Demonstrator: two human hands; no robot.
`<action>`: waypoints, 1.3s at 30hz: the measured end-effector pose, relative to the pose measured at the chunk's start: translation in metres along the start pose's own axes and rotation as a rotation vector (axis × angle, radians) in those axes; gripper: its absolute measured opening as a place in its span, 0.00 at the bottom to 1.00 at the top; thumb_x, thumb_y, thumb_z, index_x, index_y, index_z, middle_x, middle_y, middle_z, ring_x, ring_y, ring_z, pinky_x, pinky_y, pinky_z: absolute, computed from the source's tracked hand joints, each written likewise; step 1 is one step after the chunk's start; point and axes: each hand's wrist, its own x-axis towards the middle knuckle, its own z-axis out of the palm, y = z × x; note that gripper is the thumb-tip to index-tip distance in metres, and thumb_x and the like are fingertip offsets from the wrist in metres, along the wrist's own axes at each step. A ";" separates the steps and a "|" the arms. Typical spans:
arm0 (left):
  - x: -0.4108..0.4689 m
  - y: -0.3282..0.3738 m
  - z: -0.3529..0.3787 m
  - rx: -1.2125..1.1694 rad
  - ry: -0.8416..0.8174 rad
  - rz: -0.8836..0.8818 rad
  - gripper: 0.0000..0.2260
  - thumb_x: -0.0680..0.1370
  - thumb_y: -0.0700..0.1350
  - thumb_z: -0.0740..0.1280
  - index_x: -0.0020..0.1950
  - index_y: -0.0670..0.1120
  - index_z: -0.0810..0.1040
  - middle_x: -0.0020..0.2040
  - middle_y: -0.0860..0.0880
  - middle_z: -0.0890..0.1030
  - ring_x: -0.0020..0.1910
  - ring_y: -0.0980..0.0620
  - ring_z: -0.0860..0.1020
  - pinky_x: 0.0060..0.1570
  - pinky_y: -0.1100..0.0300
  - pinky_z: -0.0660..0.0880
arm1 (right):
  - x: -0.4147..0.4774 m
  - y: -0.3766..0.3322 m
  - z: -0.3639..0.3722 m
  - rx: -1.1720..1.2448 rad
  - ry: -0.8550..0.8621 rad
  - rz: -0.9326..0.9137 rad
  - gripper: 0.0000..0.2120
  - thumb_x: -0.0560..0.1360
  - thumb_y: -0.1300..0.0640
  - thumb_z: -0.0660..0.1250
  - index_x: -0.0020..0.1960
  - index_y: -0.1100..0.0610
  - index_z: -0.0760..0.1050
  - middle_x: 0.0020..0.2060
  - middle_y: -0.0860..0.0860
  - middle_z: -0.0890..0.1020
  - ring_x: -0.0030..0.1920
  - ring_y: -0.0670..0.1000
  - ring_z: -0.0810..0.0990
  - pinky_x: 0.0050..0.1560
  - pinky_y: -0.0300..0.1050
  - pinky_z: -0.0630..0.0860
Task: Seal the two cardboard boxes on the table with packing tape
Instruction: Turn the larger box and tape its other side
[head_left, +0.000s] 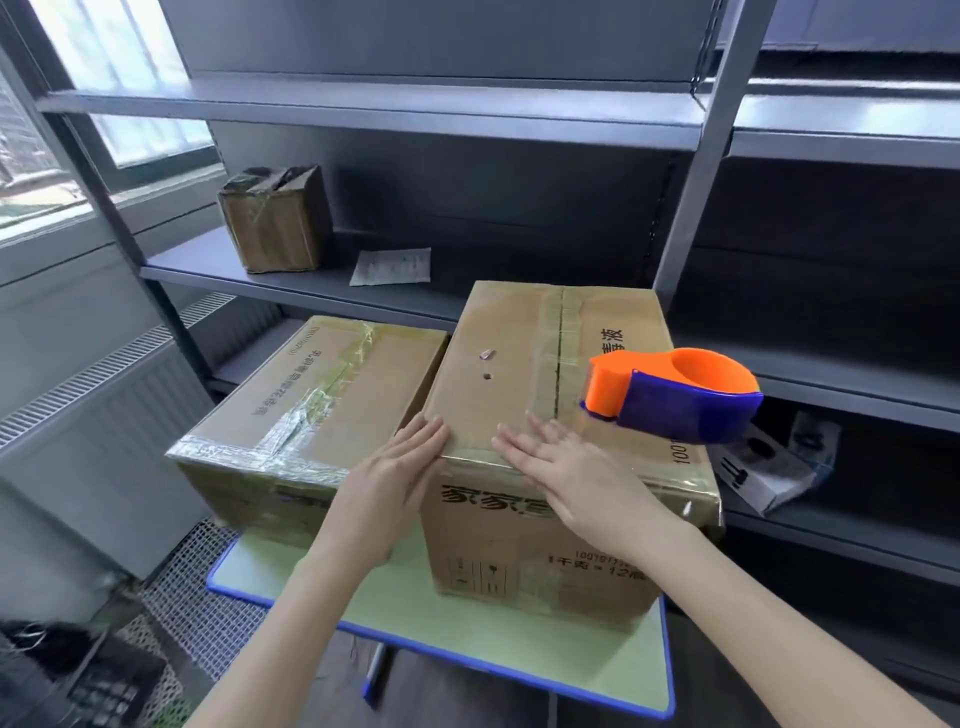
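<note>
Two cardboard boxes stand side by side on a small green table (519, 654). The taller right box (509, 364) has clear tape along its top seam and over its near top edge. My left hand (387, 483) lies flat against that box's near left corner, fingers straight. My right hand (566, 467) presses flat on the taped near edge. An orange and blue tape dispenser (675, 395) rests on the right side of the box's top, touching neither hand. The lower left box (322, 410) carries crinkled tape across its top.
Grey metal shelving stands right behind the table. On it sit a small battered carton (278, 221), a paper slip (392, 266), and at the right a small printed package (779, 467). A radiator and window are at the left, with mesh flooring below.
</note>
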 end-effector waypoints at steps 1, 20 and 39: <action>-0.001 -0.005 -0.001 -0.052 0.010 -0.053 0.18 0.78 0.45 0.65 0.68 0.45 0.72 0.66 0.57 0.70 0.69 0.58 0.66 0.68 0.62 0.64 | 0.003 -0.002 0.000 -0.001 -0.010 0.001 0.25 0.82 0.57 0.52 0.76 0.48 0.49 0.75 0.42 0.50 0.75 0.46 0.42 0.73 0.38 0.39; -0.008 -0.019 -0.001 -0.103 0.037 -0.091 0.12 0.77 0.40 0.64 0.34 0.45 0.70 0.24 0.56 0.65 0.24 0.55 0.65 0.28 0.62 0.60 | 0.071 -0.052 0.023 -0.019 0.159 -0.076 0.18 0.75 0.61 0.66 0.64 0.59 0.75 0.63 0.52 0.76 0.64 0.54 0.75 0.62 0.50 0.73; 0.001 -0.012 -0.003 0.119 0.218 0.104 0.12 0.71 0.46 0.72 0.51 0.42 0.77 0.50 0.48 0.78 0.50 0.50 0.74 0.49 0.57 0.71 | 0.048 -0.018 0.005 -0.043 -0.073 -0.085 0.27 0.82 0.53 0.52 0.76 0.57 0.43 0.76 0.49 0.47 0.75 0.46 0.44 0.71 0.34 0.37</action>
